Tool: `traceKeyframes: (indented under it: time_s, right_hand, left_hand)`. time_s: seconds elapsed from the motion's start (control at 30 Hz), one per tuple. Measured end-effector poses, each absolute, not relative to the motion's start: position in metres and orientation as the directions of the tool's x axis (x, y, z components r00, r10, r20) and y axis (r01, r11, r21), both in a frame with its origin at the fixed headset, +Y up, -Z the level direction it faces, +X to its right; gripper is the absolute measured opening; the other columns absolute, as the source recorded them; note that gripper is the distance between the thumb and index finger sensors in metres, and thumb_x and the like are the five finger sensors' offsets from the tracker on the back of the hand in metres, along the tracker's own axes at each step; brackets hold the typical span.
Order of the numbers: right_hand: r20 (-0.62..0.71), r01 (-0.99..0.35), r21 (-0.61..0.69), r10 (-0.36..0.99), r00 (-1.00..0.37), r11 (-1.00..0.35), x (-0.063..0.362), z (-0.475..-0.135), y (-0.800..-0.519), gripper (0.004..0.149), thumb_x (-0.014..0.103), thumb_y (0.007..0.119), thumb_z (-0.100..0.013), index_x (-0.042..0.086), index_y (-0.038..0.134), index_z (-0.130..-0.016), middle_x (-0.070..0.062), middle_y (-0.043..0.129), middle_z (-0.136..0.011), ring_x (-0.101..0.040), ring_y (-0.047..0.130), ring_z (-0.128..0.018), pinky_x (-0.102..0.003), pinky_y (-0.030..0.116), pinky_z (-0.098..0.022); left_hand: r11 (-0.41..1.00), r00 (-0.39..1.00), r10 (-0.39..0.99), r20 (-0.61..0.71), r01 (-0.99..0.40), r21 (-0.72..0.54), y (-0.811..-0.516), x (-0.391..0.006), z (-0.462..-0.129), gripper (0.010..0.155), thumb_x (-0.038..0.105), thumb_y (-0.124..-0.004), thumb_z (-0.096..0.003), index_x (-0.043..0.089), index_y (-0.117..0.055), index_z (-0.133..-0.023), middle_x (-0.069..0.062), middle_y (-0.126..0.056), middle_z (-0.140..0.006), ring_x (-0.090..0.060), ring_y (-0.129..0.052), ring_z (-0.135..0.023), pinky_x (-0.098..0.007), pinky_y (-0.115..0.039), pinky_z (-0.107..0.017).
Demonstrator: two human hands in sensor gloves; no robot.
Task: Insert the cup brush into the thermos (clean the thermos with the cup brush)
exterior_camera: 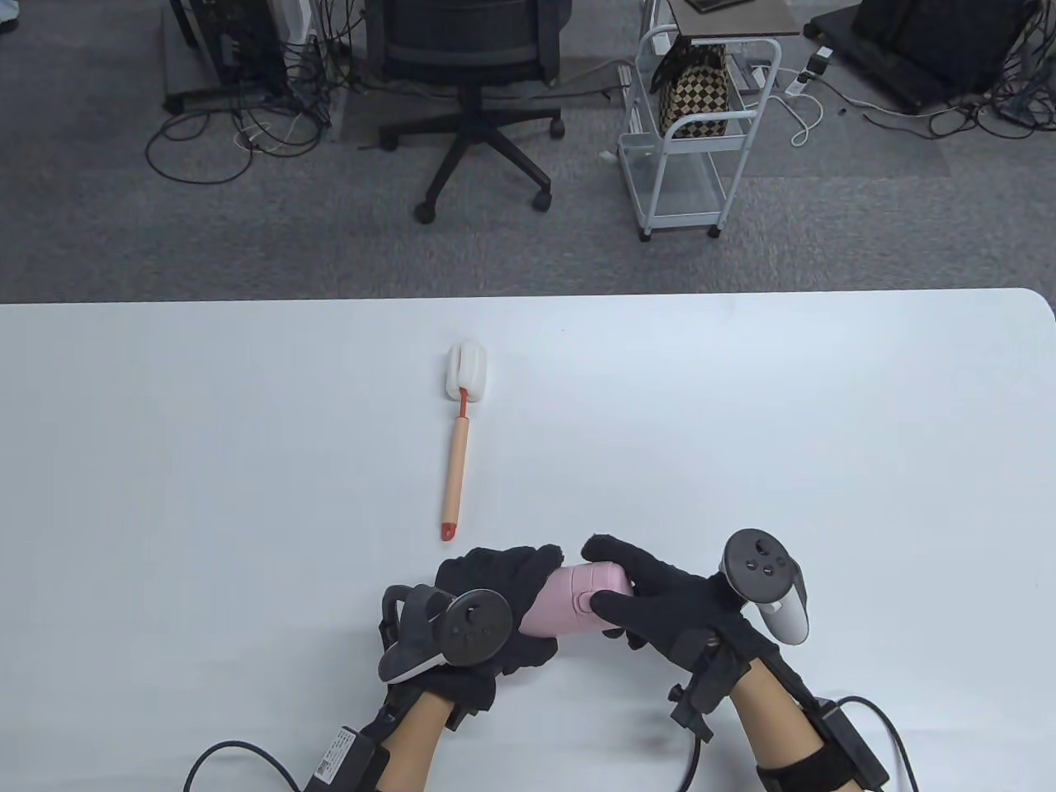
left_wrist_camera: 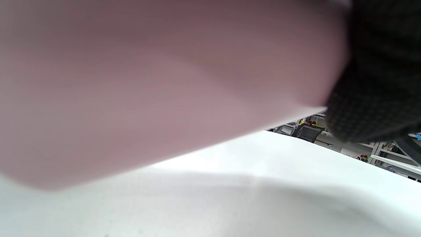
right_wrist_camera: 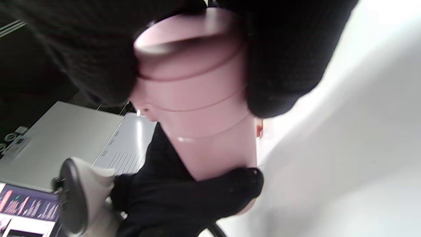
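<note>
A pink thermos (exterior_camera: 569, 609) lies tilted near the table's front edge, held between both hands. My left hand (exterior_camera: 495, 590) grips its body; the body fills the left wrist view (left_wrist_camera: 148, 92) as a pink blur. My right hand (exterior_camera: 643, 590) grips its lid end, and in the right wrist view the fingers (right_wrist_camera: 279, 59) wrap the pink lid (right_wrist_camera: 194, 75). The cup brush (exterior_camera: 459, 441) lies on the table beyond the hands, white sponge head (exterior_camera: 467, 373) away from me, orange handle toward me. No hand touches the brush.
The white table (exterior_camera: 825, 429) stretches to both sides. Beyond its far edge stand an office chair (exterior_camera: 478, 74), a white cart (exterior_camera: 701, 132) with a checkered bag, and cables on the floor.
</note>
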State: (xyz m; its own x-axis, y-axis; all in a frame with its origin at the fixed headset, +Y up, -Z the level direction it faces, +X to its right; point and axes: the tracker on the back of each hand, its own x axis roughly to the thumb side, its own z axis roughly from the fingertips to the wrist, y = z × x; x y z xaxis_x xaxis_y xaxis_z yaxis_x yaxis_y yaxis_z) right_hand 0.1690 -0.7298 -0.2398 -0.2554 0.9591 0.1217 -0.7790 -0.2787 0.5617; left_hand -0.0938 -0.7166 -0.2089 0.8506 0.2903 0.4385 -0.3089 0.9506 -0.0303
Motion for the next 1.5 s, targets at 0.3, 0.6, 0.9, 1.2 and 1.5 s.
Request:
traceKeyframes:
  time_s: [0.3,0.6,0.9,1.2,1.5]
  right_hand:
    - [0.179,-0.728,0.641,0.969,-0.168,-0.245,0.169,-0.241,-0.727,0.062,0.032,0.098,-0.056,0.035,0.065,-0.108,-0.016,0.042,-0.120,-0.049,0.065,-0.099,-0.058,0.064,-0.070]
    - [0.170,-0.721,0.664,0.979,-0.113,-0.198,0.170,-0.243,-0.728,0.060,0.021,0.095,-0.057,0.037,0.066,-0.107,-0.003,0.040,-0.123,-0.051,0.044,-0.110,-0.068,0.049,-0.073]
    - [0.054,-0.815,0.444,0.919,-0.391,-0.373,0.178,-0.237,-0.733,0.102,0.077,0.077,-0.052,0.011,0.035,-0.117,-0.027,0.057,-0.113,-0.050,0.090,-0.079,-0.045,0.085,-0.053]
    - [0.077,-0.751,0.546,0.915,-0.396,-0.371,0.170,-0.239,-0.736,0.082,0.061,0.087,-0.056,0.013,0.053,-0.113,-0.020,0.074,-0.101,-0.042,0.088,-0.079,-0.046,0.079,-0.054]
    - [0.180,-0.751,0.573,0.945,-0.274,-0.327,0.169,-0.241,-0.730,0.071,0.026,0.102,-0.053,0.035,0.060,-0.110,-0.008,0.053,-0.118,-0.045,0.069,-0.099,-0.063,0.061,-0.068]
  left_hand:
    - [0.950,0.849,0.300,0.436,-0.309,-0.052,-0.717,-0.094,-0.209,0.108,0.071,-0.099,-0.0166,0.042,-0.051,-0.108,0.002,-0.057,-0.120,-0.032,-0.065,-0.105,-0.053,-0.063,-0.066]
    - [0.954,0.854,0.289,0.434,-0.295,-0.055,-0.718,-0.094,-0.210,0.107,0.071,-0.099,-0.0177,0.041,-0.050,-0.109,0.002,-0.057,-0.120,-0.032,-0.064,-0.105,-0.053,-0.063,-0.067]
    - [0.960,0.866,0.269,0.422,-0.276,-0.045,-0.718,-0.096,-0.210,0.107,0.071,-0.098,-0.0187,0.041,-0.050,-0.109,0.002,-0.056,-0.120,-0.032,-0.064,-0.105,-0.053,-0.063,-0.066]
    - [0.971,0.873,0.234,0.428,-0.236,-0.049,-0.717,-0.095,-0.210,0.107,0.071,-0.098,-0.0187,0.041,-0.050,-0.109,0.002,-0.056,-0.120,-0.032,-0.064,-0.105,-0.054,-0.063,-0.067]
    - [0.964,0.871,0.259,0.417,-0.261,-0.054,-0.717,-0.097,-0.211,0.106,0.071,-0.098,-0.0189,0.041,-0.050,-0.109,0.002,-0.056,-0.120,-0.032,-0.064,-0.105,-0.054,-0.063,-0.066]
